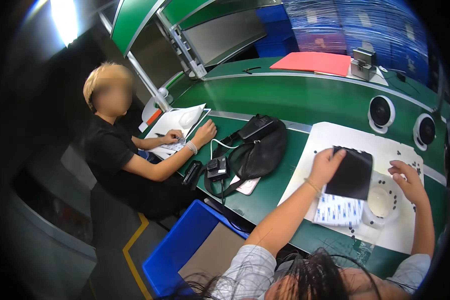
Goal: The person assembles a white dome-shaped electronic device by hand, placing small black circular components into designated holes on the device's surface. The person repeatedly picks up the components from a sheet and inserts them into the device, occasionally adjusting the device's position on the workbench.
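Note:
My left hand point(326, 166) is closed on the upper left part of a flat black sheet point(352, 175). Small notches run along the sheet's top edge. Partly beneath it lies a white sheet with blue print point(339, 211). To the right my right hand point(407, 181) is raised with its fingers bent and apart, and I see nothing held in it. A round white dish point(379, 202) in a translucent holder point(369, 220) sits between my hands, with small black discs around it. More of these discs point(414, 165) are scattered on the white board point(305, 175) under everything.
Two round black-and-white devices point(381, 114) stand behind the board. Left of it a black bag point(260, 147) and a small black device point(217, 169) rest on the green table point(265, 205). A blue bin point(172, 250) stands below. A co-worker point(117, 145) sits at the left, handling papers.

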`<state>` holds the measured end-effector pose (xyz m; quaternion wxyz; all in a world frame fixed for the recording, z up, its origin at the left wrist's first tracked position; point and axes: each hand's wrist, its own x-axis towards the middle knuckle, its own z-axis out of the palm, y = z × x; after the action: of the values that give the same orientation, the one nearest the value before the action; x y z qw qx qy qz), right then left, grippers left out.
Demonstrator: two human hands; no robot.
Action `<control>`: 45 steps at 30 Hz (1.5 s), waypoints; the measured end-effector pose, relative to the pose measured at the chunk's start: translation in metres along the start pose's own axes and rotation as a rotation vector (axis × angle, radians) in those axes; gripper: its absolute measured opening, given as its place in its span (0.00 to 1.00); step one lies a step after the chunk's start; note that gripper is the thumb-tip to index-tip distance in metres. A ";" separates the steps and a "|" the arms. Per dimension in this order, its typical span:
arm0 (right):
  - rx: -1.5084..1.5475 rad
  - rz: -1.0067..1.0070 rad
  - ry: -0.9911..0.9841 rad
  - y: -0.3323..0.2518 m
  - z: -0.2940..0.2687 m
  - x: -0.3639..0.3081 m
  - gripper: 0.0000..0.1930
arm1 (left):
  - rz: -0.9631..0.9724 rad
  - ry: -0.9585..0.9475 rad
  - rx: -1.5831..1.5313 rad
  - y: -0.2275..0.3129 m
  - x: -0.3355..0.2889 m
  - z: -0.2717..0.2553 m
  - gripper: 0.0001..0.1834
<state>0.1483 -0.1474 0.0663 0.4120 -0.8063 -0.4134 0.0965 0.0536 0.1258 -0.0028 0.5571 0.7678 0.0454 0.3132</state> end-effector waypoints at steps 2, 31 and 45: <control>0.018 0.002 0.066 0.015 0.003 -0.016 0.17 | -0.056 0.029 -0.037 -0.014 0.004 -0.005 0.19; -0.353 -0.326 0.045 0.025 0.049 -0.055 0.07 | 0.063 -0.109 0.569 -0.032 0.004 -0.018 0.32; -0.271 -0.511 0.166 0.045 0.061 -0.052 0.03 | 0.271 -0.245 1.031 -0.012 0.000 0.003 0.35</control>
<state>0.1113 -0.1645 -0.0161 0.3439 -0.7289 -0.5770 -0.1323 0.0587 0.1277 -0.0142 0.0643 0.9712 0.0285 0.2277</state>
